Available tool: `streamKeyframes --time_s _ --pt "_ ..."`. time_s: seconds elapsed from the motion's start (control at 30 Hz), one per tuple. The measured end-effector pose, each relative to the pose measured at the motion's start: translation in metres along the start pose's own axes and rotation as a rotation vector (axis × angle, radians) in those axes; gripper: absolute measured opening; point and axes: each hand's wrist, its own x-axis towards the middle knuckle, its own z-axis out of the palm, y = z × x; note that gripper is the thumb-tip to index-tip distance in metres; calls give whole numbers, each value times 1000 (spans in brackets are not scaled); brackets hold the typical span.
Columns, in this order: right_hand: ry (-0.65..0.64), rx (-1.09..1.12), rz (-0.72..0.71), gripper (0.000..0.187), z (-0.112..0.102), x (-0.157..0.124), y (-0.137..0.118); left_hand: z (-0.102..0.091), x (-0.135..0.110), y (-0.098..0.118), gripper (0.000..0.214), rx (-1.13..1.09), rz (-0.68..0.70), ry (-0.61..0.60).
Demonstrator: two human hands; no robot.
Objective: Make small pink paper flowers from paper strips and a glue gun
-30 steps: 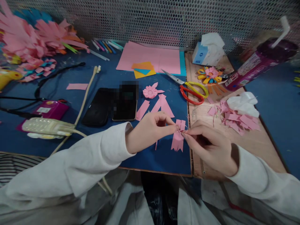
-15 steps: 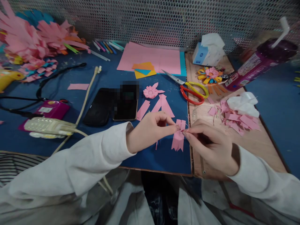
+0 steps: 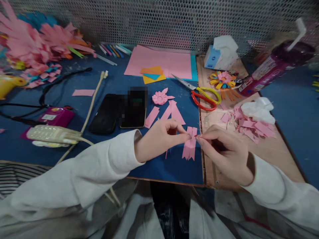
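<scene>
A small bundle of pink paper strips [image 3: 189,146] is pinched between my two hands just above the blue mat. My left hand [image 3: 159,139] grips its upper part with thumb and forefinger. My right hand [image 3: 224,154] pinches the same spot from the right with closed fingertips. The strips' cut ends hang down toward me. Loose pink strips [image 3: 171,113] and a small pink paper flower [image 3: 160,97] lie just beyond my left hand.
Scissors [image 3: 203,94] with red and yellow handles lie past my hands. Two phones [image 3: 119,111] rest at the left. Pink scraps [image 3: 249,126], a tissue box [image 3: 220,53] and a purple bottle [image 3: 276,68] sit on the wooden board [image 3: 274,152]. Pink paper sheets [image 3: 161,61], pens [image 3: 112,49] and paper flowers [image 3: 32,43] lie behind.
My hands have shifted very slightly upward with the strips. The pinch stays the same.
</scene>
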Motion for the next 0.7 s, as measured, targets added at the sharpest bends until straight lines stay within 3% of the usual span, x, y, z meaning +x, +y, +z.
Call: streamKeyframes --time_s 0.23,0.7 --pt "-54 67 -15 7 0 -5 1 0 1 -1 14 -27 10 28" --pt "-37 54 40 7 3 -6 5 0 0 -1 13 -53 12 9"
